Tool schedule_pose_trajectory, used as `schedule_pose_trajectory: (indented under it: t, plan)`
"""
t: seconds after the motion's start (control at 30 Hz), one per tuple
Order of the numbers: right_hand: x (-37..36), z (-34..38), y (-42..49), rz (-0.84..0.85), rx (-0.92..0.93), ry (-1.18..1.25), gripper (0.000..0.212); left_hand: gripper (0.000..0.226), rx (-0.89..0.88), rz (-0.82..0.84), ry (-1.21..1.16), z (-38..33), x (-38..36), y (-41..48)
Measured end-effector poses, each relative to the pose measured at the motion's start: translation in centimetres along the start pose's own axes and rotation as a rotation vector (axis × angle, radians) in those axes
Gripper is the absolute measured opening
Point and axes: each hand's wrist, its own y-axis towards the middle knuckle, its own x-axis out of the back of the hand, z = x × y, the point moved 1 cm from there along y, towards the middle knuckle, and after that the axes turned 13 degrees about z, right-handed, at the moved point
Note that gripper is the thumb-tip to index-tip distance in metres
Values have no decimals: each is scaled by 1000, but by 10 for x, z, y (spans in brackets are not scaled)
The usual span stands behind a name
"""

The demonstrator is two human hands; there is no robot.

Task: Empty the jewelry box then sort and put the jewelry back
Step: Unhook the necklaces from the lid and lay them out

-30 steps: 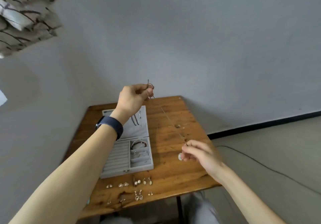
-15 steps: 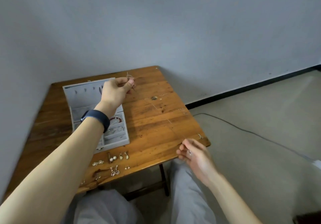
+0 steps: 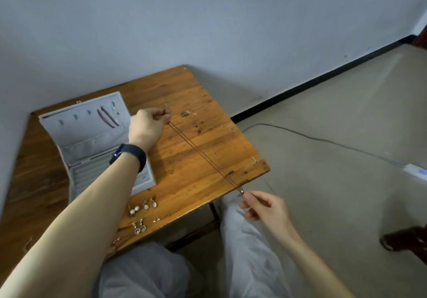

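Necklace chain (image 3: 203,155) held taut over counter (image 3: 189,98).
Left hand (image 3: 147,126) pinches far end beside open jewelry box (image 3: 90,133); right hand (image 3: 265,209) pinches near end past counter edge.

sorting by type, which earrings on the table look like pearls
The round white pair, just left of the teardrop pair, in front of the jewelry box.

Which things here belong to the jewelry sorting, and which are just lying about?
Part of the job:
- necklace chain, pinched taut between left hand and right hand
- open grey jewelry box
- earrings laid out along the near edge of the table

Just lying about:
- cable on the floor
- white power strip
- dark wristband
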Motion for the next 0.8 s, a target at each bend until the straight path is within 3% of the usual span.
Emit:
schedule_pose_trajectory:
  t: [0.17,0.3,0.43,0.7,0.8]
  plan:
    - [4,-3,1,26,1,26,19,23,6,28,96,-13,-35,31]
    - [10,8,11,-89,-18,104,10,26,2,42,202,-23,-64,60]
    - [20,9,24,-190,10,-88,9,26,9,63,250,-26,-90,85]
    - [12,11,52,-321,22,-129,7,22,-9,112,301,-19,-122,128]
    - [12,7,57,-339,7,-263,3,25,-33,123,297,-11,-132,139]
